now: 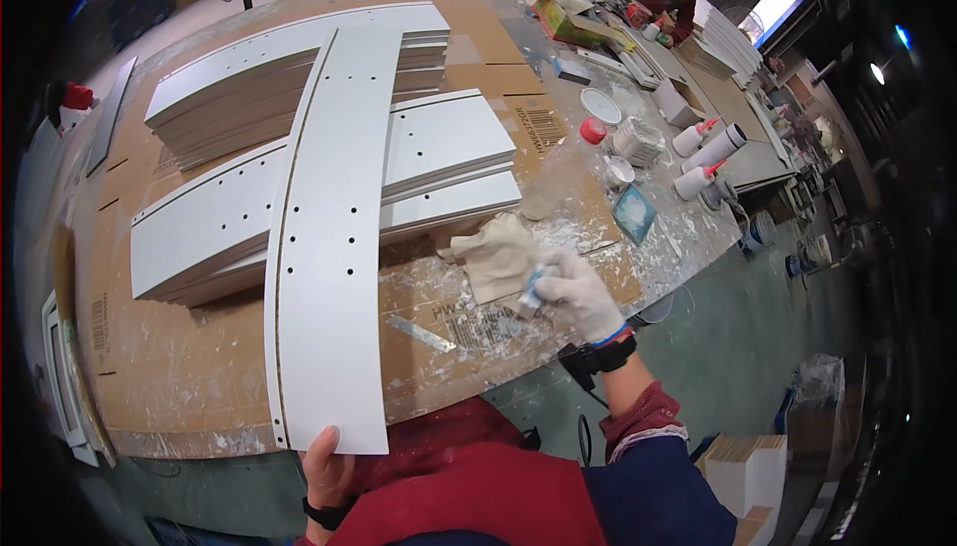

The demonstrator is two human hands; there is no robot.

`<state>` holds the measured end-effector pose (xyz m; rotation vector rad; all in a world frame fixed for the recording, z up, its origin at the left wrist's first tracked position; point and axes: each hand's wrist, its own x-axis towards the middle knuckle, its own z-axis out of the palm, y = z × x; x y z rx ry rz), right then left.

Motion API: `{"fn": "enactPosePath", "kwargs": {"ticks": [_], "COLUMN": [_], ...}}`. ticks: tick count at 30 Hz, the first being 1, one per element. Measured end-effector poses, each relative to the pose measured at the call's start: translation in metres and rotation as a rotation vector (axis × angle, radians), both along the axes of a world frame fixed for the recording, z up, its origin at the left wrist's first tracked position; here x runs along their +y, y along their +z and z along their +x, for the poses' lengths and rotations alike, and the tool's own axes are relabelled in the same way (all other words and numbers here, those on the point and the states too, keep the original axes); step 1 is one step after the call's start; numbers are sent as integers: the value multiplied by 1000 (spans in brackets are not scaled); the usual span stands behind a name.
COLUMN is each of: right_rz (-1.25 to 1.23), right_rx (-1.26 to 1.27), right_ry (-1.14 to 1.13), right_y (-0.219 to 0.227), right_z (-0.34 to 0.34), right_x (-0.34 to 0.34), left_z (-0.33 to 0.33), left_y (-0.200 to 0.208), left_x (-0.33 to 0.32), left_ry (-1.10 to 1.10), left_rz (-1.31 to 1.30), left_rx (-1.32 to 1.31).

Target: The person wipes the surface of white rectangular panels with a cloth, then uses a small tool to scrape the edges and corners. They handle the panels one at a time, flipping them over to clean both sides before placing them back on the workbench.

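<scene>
Right hand [580, 297] partly hides a blue-and-white object [531, 290] (kind unclear).

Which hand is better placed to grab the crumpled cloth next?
Right, probably: your gloved right hand is beside the cloth, though holding a small, partly blue object; your left hand grips the drilled white panel.

That long white panel [334, 177] looks smooth and rather matt from here, with a rough brown groove down one edge; the stacked panels [214, 192] share its flat white face. Dull, papery cardboard [179, 396] covers much of the bench [688, 257], whose bare part is crusted with white flecks. The rag [491, 255] is limp, creased cloth, the glove [590, 305] soft fabric, the squeeze bottles [695, 137] smooth plastic, the thin strip [421, 333] smeared, seemingly metal.
</scene>
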<state>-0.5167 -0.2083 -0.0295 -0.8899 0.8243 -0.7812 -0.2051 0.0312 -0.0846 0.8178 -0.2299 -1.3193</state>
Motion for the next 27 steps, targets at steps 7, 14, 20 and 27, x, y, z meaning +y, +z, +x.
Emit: {"fn": "enactPosePath", "kwargs": {"ticks": [7,14,20,27], "right_rz": [-400,-862,-687,-694], "right_rx": [442,1581,1764,1710], "right_ry": [-672,-703,-558,-616], "right_y": [-2,-23,-36,-44], "right_z": [-125,-172,-163,-164], "right_x": [-102,-204,-225,-224], "left_z": [3,12,7,6], "left_y": [1,-15,-8,7], "left_x": [4,22,22,21], "left_ry": [30,66,79,73], "left_rz": [83,200,223,308], "left_rx": [-51,-104,-174,-172]}}
